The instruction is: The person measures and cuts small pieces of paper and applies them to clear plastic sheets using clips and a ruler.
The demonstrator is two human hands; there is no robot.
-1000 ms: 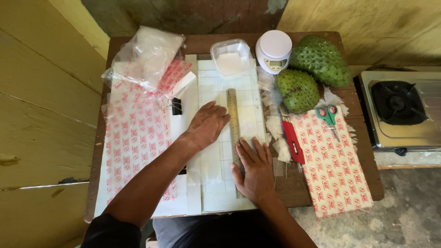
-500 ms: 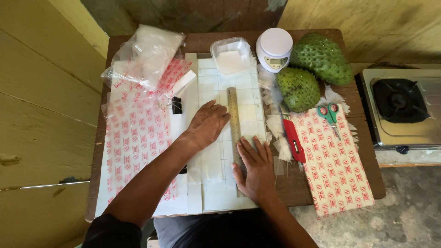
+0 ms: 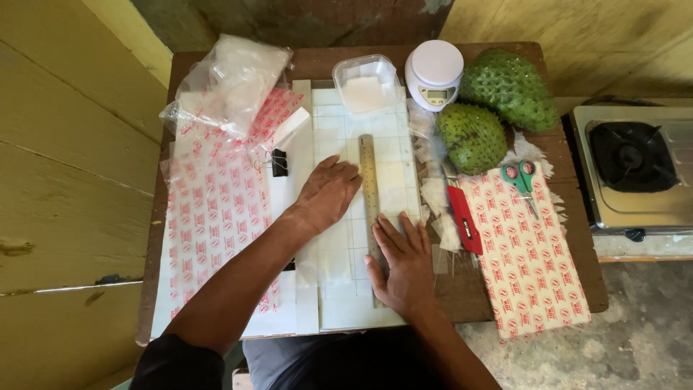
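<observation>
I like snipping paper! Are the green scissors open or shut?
Shut. The green scissors lie on the red-printed sheet, handles side by side, blades together in one thin line.

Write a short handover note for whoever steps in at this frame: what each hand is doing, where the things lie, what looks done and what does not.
Left hand: flat, palm down on the white gridded sheet, just left of the metal ruler; nothing held.
Right hand: flat, pressing the ruler's near end onto the sheet; nothing held.
Ruler lies lengthwise down the sheet.
Red utility knife rests untouched right of the sheet, beside the red-printed sheets; scissors lie on them.
Done: ruler placed and pinned.
Left: no cut visible along the ruler; knife not picked up.
</observation>
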